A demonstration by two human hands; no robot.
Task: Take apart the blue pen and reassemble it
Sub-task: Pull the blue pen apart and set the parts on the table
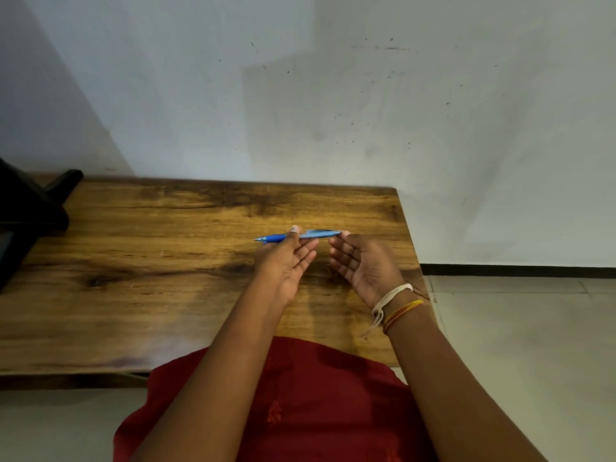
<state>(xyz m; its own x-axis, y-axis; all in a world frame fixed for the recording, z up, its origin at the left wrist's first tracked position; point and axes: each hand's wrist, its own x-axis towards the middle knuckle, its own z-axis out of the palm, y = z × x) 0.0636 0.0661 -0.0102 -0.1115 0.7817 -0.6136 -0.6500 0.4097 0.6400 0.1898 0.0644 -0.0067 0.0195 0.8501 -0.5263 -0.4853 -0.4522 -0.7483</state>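
The blue pen (320,234) lies level above the wooden table (150,261), its tip pointing left and its paler clip end to the right. My left hand (286,261) pinches the pen near its darker grip section, thumb on top and fingers underneath. My right hand (363,261) is palm up with loosely curled fingers; its thumb tip touches the pen's right end. The pen looks whole, in one piece. Whether the right fingers grip the end I cannot see.
A black object (30,208) stands at the table's far left. A white wall rises behind the table. The table's right edge (413,255) lies just past my right hand, with tiled floor beyond. Red cloth (300,405) covers my lap below.
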